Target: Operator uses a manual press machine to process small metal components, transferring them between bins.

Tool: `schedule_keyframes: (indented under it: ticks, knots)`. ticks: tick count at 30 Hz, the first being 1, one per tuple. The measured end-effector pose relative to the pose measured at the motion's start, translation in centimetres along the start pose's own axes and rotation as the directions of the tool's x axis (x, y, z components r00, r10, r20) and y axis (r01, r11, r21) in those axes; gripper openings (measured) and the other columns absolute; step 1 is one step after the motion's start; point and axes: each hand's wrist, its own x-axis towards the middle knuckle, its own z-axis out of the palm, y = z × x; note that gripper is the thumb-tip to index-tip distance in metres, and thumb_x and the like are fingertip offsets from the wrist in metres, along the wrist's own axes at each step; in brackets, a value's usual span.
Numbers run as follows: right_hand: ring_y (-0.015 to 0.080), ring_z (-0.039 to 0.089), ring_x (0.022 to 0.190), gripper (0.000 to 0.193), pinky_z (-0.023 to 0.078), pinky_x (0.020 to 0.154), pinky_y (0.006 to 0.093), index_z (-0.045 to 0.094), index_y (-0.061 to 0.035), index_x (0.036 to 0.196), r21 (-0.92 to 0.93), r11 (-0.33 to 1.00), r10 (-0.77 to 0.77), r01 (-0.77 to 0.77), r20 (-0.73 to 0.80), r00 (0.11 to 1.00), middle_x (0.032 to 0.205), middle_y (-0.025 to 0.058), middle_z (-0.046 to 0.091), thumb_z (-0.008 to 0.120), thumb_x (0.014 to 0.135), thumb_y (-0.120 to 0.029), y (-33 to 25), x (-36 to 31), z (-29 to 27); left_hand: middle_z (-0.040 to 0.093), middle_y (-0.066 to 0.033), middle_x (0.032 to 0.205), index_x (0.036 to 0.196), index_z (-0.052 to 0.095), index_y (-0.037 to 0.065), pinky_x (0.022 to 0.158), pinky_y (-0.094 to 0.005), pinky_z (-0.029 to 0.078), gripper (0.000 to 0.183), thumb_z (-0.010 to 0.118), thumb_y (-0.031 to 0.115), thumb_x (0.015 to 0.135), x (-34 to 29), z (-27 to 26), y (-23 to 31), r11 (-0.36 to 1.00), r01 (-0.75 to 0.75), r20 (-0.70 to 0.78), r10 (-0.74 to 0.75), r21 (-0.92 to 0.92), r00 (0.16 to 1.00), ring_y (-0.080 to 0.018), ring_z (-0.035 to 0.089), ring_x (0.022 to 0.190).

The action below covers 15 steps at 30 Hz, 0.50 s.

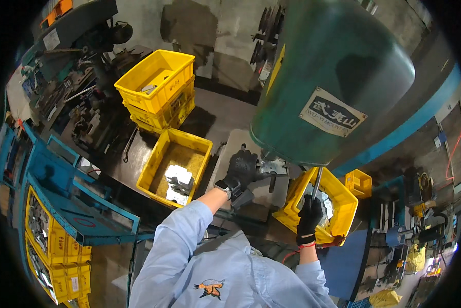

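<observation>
My right hand (310, 214), in a black glove, is closed round a metal feed lever (318, 180). The lever slopes down from the green drill press head (338, 77). My left hand (242, 168), also gloved and with a watch at the wrist, is beside a silver metal part (274, 166) under the press head. Its fingers look curled, and what they hold is hidden. A black handle (272, 183) stands next to that part on the grey press table (241, 138). Below my right hand, a yellow bin (348, 215) holds several silver parts.
To the left, an open yellow bin (202, 146) contains silver castings (179, 179). Stacked yellow bins (156, 100) stand behind it. A blue metal frame (82, 205) and more yellow bins (66, 280) are at the far left. A small yellow bin (358, 184) stands at the right.
</observation>
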Motion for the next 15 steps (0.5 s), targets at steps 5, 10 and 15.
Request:
schedule_keyframes:
  ticks: [5,10,15]
  knots:
    - [0.0070,0.048,0.049,0.014,0.034,0.045,0.0265,0.068,-0.0062,0.094,-0.067,0.991,-0.114,0.115,0.010,0.993,0.064,-0.0031,0.053,0.068,0.097,-0.020,1.3,0.4,-0.1,0.066,-0.0174,0.097,0.103,0.069,0.006,0.082,-0.0465,0.052,0.069,0.081,0.064,0.066,-0.1,0.0,0.1,0.999,0.031,0.035,-0.031,0.008,0.999,-0.0325,0.065,0.093]
    - [0.0074,0.047,0.048,0.016,0.034,0.044,0.0273,0.068,-0.0060,0.093,-0.151,0.970,-0.192,0.191,0.009,0.981,0.062,-0.0025,0.052,0.067,0.098,-0.021,1.8,0.7,0.2,0.066,-0.0166,0.099,0.105,0.068,0.006,0.083,-0.0465,0.051,0.072,0.079,0.066,0.067,0.2,0.0,-0.1,0.999,0.041,0.100,-0.039,-0.016,0.994,-0.0318,0.064,0.094]
    - [0.0088,0.047,0.045,0.018,0.034,0.043,0.0292,0.068,-0.0056,0.091,-0.124,0.977,-0.177,0.175,-0.007,0.984,0.058,0.0001,0.050,0.068,0.097,-0.022,2.5,1.1,0.3,0.066,-0.0156,0.099,0.105,0.068,0.006,0.083,-0.0458,0.051,0.075,0.077,0.071,0.067,0.0,0.3,-0.3,0.999,0.002,0.063,-0.005,0.047,0.998,-0.0311,0.064,0.093]
